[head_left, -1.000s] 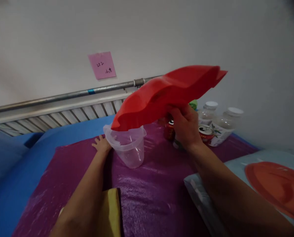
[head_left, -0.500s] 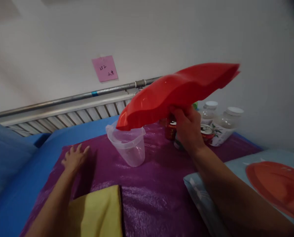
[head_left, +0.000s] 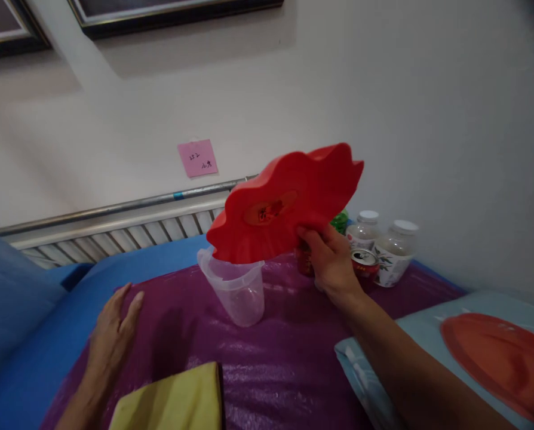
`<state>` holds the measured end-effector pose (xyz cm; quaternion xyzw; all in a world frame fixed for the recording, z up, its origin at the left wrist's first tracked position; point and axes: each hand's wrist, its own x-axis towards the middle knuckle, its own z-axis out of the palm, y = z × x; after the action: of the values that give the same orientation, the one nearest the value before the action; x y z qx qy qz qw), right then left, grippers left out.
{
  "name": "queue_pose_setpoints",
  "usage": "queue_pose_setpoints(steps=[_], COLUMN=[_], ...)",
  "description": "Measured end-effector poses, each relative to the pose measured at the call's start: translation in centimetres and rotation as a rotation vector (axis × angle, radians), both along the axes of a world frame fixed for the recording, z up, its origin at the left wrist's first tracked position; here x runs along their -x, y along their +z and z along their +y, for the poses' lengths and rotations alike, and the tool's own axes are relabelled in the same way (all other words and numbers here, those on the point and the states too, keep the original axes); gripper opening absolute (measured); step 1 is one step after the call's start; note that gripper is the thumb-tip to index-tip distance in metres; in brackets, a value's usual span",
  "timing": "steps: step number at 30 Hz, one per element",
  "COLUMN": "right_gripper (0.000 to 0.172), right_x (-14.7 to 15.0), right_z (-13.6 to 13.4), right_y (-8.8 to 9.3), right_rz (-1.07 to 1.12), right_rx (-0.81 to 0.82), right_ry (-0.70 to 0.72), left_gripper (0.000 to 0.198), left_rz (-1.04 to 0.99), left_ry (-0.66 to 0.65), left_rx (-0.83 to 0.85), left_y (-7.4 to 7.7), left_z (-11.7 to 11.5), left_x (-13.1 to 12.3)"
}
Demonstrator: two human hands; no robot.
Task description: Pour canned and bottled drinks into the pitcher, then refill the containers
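Observation:
My right hand (head_left: 332,260) grips the edge of a red plastic tray (head_left: 289,197) with a wavy, petal-like rim. The tray is tilted, its recessed middle with a dark printed mark facing me. Its lower left end hangs over a clear plastic jug (head_left: 242,298) and hides part of the jug's mouth; whether they touch I cannot tell. My left hand (head_left: 114,325), fingers stretched out and apart, is empty over the left side of the purple cover (head_left: 285,352). Near it lies a folded yellow cloth (head_left: 177,397).
Behind my right hand stand a red can (head_left: 364,263), two white-capped bottles (head_left: 396,251) and something green (head_left: 339,221). A light blue pillow (head_left: 414,334) lies at the right. A radiator (head_left: 128,230) and pipe run along the wall, below a pink note (head_left: 198,158).
The red tray has swung from nearly edge-on to showing its middle, and its right end has come left and down. My left hand has drawn back. The view has tipped upward.

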<state>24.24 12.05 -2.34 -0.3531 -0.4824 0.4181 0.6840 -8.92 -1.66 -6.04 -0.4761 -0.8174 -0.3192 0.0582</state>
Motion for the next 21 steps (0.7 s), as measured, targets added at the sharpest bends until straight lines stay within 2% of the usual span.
queue_pose_setpoints(steps=[2, 4, 6, 8, 11, 15, 18, 21], right_gripper=[0.017, 0.014, 0.013, 0.015, 0.017, 0.016, 0.018, 0.016], right_x=[0.1, 0.1, 0.0, -0.2, -0.7, -1.4, -1.8, -2.1], right_z=[-0.7, -1.2, -1.3, -1.1, -0.5, 0.4, 1.0, 1.5], right_y=[0.4, 0.8, 1.0, 0.9, 0.4, 0.0, -0.1, -0.1], right_rz=[-0.001, 0.000, 0.028, 0.071, 0.110, 0.127, 0.110, 0.026], right_rx=[-0.014, -0.017, -0.005, 0.024, 0.052, 0.037, 0.043, 0.059], right_ry=[0.036, 0.060, 0.078, 0.088, 0.077, 0.064, 0.052, 0.024], left_gripper=[0.061, 0.057, 0.057, 0.059, 0.056, 0.041, 0.043, 0.052], left_rz=[-0.101, -0.203, -0.189, -0.156, -0.170, -0.153, -0.110, -0.042], left_ry=[-0.127, -0.226, -0.336, -0.433, -0.501, -0.450, -0.388, -0.281], left_rx=[-0.128, -0.242, -0.229, -0.154, -0.038, -0.010, -0.036, -0.041], left_y=[2.1, 3.3, 3.5, 3.2, 2.7, 3.0, 4.0, 5.2], left_z=[-0.5, -0.7, -0.2, 1.0, 3.1, 4.5, 3.6, 1.2], left_x=[-3.6, -7.0, -9.3, -10.5, -11.0, -10.9, -10.2, -8.9])
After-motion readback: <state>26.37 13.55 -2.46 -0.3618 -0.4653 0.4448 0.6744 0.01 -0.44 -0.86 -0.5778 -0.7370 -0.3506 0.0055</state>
